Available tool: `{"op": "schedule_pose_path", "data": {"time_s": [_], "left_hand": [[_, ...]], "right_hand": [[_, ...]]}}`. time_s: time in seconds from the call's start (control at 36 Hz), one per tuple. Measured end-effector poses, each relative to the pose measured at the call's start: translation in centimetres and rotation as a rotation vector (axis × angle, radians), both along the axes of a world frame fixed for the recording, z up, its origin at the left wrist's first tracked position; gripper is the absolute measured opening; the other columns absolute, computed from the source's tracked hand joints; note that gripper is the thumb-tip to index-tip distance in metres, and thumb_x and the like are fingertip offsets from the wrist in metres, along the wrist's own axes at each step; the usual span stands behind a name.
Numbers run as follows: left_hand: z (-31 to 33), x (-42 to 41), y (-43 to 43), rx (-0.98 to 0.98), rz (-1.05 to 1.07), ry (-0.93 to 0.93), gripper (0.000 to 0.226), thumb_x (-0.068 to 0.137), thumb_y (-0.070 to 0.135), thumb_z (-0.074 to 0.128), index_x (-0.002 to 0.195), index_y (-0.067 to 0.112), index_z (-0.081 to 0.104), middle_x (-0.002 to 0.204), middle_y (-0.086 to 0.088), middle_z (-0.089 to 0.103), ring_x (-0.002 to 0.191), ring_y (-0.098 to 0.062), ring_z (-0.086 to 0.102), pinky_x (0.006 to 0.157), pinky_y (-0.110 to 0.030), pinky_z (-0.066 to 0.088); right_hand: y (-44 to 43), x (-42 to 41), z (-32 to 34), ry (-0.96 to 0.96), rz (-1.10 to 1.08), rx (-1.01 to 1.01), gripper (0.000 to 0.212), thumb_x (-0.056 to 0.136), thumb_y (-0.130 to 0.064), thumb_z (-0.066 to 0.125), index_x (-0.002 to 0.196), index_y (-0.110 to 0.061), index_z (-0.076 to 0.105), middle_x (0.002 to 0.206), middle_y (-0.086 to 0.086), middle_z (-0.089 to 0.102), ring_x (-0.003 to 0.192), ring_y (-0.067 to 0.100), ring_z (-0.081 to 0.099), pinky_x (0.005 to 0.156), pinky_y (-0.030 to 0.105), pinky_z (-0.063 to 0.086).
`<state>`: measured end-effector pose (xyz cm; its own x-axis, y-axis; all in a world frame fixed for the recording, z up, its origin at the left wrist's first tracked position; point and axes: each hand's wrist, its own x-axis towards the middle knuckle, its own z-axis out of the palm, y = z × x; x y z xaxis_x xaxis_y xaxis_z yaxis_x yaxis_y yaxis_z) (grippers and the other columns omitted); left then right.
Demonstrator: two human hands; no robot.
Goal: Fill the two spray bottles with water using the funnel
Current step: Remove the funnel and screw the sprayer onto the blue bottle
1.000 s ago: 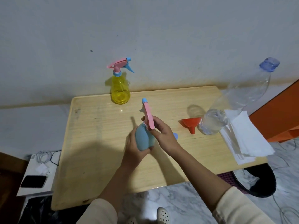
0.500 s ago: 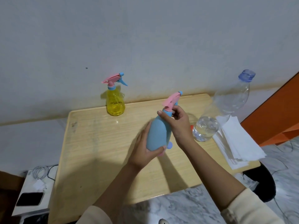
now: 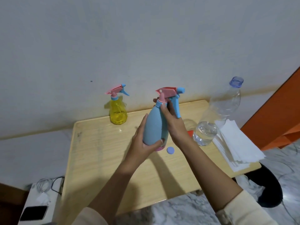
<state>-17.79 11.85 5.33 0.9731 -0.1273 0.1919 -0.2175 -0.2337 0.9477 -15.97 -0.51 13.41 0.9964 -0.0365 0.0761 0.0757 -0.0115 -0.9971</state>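
Pale grey wall fills the top of the head view, and below it sits a light wooden tabletop [image 3: 100, 159] with a marble floor [image 3: 186, 208] in front of it.

Both hands hold a blue plastic spray bottle [image 3: 154, 127] with a pink and blue trigger top. It stands up straight near the middle of the tabletop. Whether its pink bottom touches the wood or floats just above it is hard to tell. The left hand [image 3: 142, 143] wraps around the low part of the bottle, with the thumb across the front. The right hand [image 3: 173, 120] is closed around the neck, just under the pink collar, beside the long blue trigger.

A see-through yellow spray bottle [image 3: 118, 113] with the same kind of pink and blue top stands by itself at the back of the tabletop, close to the wall and well apart from the hands.

A small round light-blue cap [image 3: 170, 150] lies flat on the wood just beside the blue bottle's bottom. Only a little corner of the orange funnel [image 3: 190, 133] peeks out behind the right wrist.

A big clear plastic water bottle [image 3: 215, 117] stands to the right with its top open and a little water at the bottom. A pile of white paper sheets [image 3: 235, 145] lies just beside it, at the right edge of the tabletop.

Low on the left, a black phone [image 3: 33, 212] rests on a white box near some coiled cables.
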Motion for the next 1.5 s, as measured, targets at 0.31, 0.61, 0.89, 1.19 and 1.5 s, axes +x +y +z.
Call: {"op": "schedule_pose_path", "data": {"time_s": [0.31,0.61,0.89,1.19,1.5], "left_hand": [[1.2,-0.8,1.4,0.072,0.027,-0.036,0.095,0.064,0.046,0.072,0.145,0.039,0.023,0.14,0.014,0.041,0.125,-0.008,0.046,0.095,-0.042,0.05],[1.3,-1.8,1.7,0.187,0.136,-0.081,0.096,0.067,0.041,0.077,0.144,0.044,0.021,0.127,0.025,0.037,0.12,-0.003,0.042,0.094,-0.029,0.045],[1.4,-3.2,1.2,0.327,0.287,-0.133,0.1,0.064,0.049,0.076,0.143,0.045,0.015,0.129,0.006,0.041,0.116,-0.017,0.044,0.085,-0.038,0.049],[3.4,-3.4,3.0,0.046,-0.147,0.127,0.109,0.054,0.035,0.086,0.134,0.061,0.017,0.131,0.025,0.041,0.112,-0.006,0.054,0.089,-0.041,0.054],[1.0,-5.8,0.8,0.13,0.051,0.075,0.115,0.056,0.033,0.083,0.137,0.058,0.006,0.136,0.01,0.041,0.112,-0.015,0.051,0.089,-0.041,0.052]], "right_hand": [[1.3,-0.3,0.4,-0.074,-0.034,0.092,0.035,0.077,-0.029,0.068,0.101,-0.023,0.043,0.121,0.012,0.059,0.1,0.015,0.057,0.09,0.034,0.048],[1.9,-0.2,0.4,-0.089,-0.118,0.028,0.014,0.089,-0.026,0.057,0.099,-0.016,0.056,0.103,0.01,0.063,0.092,0.016,0.058,0.082,0.029,0.046],[1.9,-0.8,0.5,-0.096,-0.052,-0.047,0.007,0.096,-0.018,0.05,0.095,-0.014,0.056,0.106,0.017,0.065,0.093,0.017,0.058,0.088,0.037,0.046],[0.4,-1.6,1.9,-0.073,0.115,0.094,0.016,0.095,-0.016,0.05,0.093,-0.012,0.065,0.092,0.005,0.067,0.083,0.017,0.061,0.072,0.026,0.05],[2.4,-2.1,-0.9,-0.047,-0.159,-0.162,0.016,0.094,-0.017,0.052,0.089,-0.012,0.067,0.072,-0.004,0.06,0.068,0.009,0.051,0.065,0.025,0.037]]}}
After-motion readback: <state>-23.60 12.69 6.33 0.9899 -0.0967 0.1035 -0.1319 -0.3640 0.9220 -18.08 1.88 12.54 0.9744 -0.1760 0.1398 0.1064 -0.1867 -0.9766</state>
